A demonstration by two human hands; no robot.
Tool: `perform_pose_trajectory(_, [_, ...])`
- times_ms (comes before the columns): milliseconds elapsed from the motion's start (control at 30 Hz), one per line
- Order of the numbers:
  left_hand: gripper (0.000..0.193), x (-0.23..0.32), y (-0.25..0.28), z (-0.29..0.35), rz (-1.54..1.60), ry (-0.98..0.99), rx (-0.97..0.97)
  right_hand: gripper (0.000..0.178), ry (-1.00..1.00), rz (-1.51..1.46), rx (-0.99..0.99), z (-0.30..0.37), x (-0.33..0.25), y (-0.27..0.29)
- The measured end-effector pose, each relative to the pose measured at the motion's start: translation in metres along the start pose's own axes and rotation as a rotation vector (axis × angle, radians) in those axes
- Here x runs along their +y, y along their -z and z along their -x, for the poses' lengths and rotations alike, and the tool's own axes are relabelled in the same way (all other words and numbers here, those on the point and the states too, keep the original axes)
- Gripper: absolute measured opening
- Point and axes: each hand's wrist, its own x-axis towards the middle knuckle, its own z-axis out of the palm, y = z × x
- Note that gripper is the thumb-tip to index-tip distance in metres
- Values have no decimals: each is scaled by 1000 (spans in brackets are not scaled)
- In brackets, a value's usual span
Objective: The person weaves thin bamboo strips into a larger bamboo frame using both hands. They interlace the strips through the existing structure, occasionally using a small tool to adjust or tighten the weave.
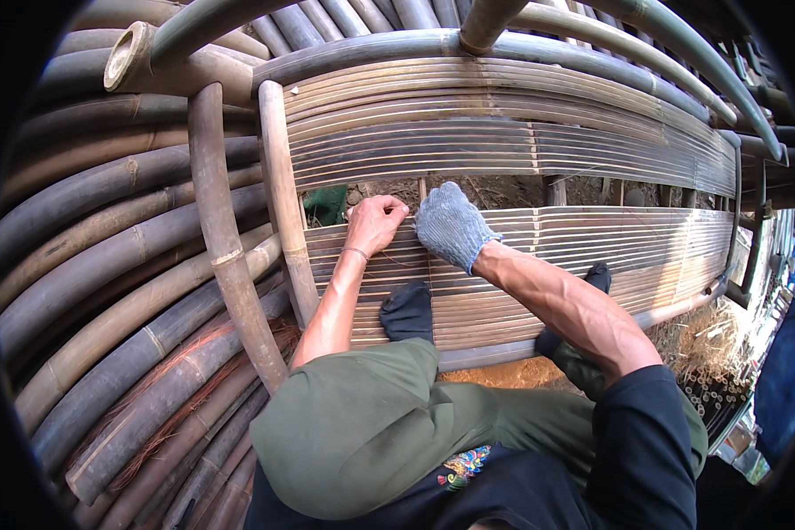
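1. Two hands work just beside each other at the far edge of the near slats [627,252], left of the bench's [495,354] middle.
2. Left hand [375,225], bare: fingers pinched closed; I cannot tell what they grip.
3. Right hand [455,225], gloved: fingers curled into a fist, anything inside hidden.
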Motion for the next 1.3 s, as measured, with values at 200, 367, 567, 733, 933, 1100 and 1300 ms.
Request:
perform_pose_trajectory(200, [27,-4,-3,-3,-26,-55,25,13,-467,134,-59,28,78,26])
perform_pose_trajectory(367, [29,-7,-5,-2,-17,-63,43,37,-740,-108,369,79,103,54])
perform_pose_trajectory(567, [29,-5,-3,6,39,-50,27,24,-274,-290,150,61,14,21])
perform_pose_trajectory(733, [28,-5,-2,0,-13,-63,48,20,-238,-149,79,28,-1,5])
perform_pose_trajectory(933, [28,-6,-1,-3,-10,-76,43,16,-78,-47,78,21,-4,9])
perform_pose_trajectory(1100, [29,-5,-1,-3,-15,-78,50,17,-183,-29,12,5,-9,-2])
perform_pose_trajectory(1300, [28,-6,-1,-4,-25,-69,51,11,-324,141,0,39,71,24])
